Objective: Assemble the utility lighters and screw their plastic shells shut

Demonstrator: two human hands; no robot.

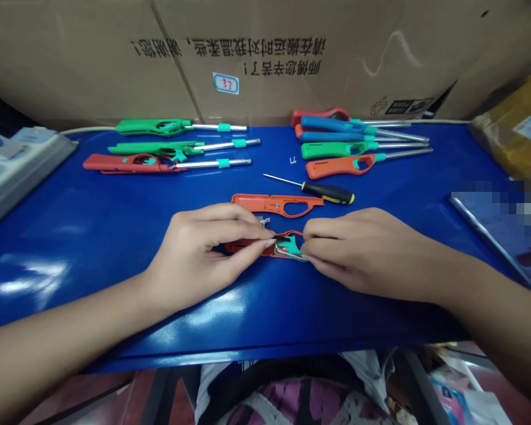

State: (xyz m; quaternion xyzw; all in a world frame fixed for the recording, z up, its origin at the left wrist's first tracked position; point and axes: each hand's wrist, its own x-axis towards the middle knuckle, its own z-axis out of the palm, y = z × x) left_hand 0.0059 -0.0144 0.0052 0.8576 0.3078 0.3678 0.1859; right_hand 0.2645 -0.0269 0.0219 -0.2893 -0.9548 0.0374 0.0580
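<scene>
The open orange lighter half-shell (pixel 243 245) lies on the blue table between my hands. A green trigger piece (pixel 293 244) and thin wires show inside it. My left hand (pixel 207 254) is closed in a pinch on a small dark part (pixel 283 238) over the middle of the shell; its exact kind is not clear. With fingers curled together, my right hand (pixel 349 251) grips the shell's right end and hides it. Just behind lies the matching orange shell half (pixel 256 203), inner side up. A small metal piece (pixel 264 221) shows beyond my left fingertips.
Behind the shells lies a black-and-yellow screwdriver (pixel 330 192), near a tiny metal clip (pixel 292 160). Green and red lighters (pixel 150 127) lie back left, and several more (pixel 336 168) back right. A cardboard box (pixel 265 82) walls the back; a power strip (pixel 22 159) stands left.
</scene>
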